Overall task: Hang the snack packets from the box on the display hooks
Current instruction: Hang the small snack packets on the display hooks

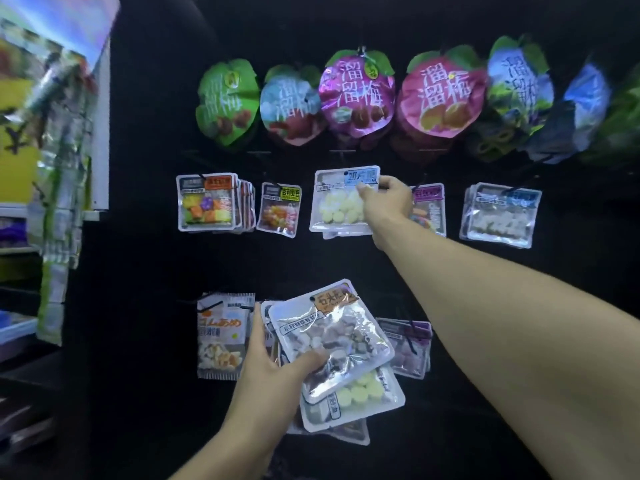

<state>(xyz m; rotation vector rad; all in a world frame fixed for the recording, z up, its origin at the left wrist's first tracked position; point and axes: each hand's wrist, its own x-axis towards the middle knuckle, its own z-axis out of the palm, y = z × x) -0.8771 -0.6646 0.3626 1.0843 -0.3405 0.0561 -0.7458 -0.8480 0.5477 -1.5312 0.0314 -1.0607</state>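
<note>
My right hand (pixel 389 202) pinches the top right corner of a clear packet of pale round sweets (pixel 341 202), held up against the middle row of a black display wall. Another packet hangs just behind it. My left hand (pixel 273 368) grips a fanned stack of snack packets (pixel 332 344) low in the middle; the top one holds grey and white pieces, and one below shows pale yellow discs (pixel 363 389). The hook behind the raised packet is hidden. No box is in view.
Round plum bags (pixel 356 95) hang along the top row. Middle-row hooks carry fruit-jelly packets (pixel 206 204), a small packet (pixel 280 211) and a silvery packet (pixel 500 216). Bottom row has an orange-label bag (pixel 221 336) and purple packets (pixel 410 346). Shelving with goods (pixel 55 168) stands left.
</note>
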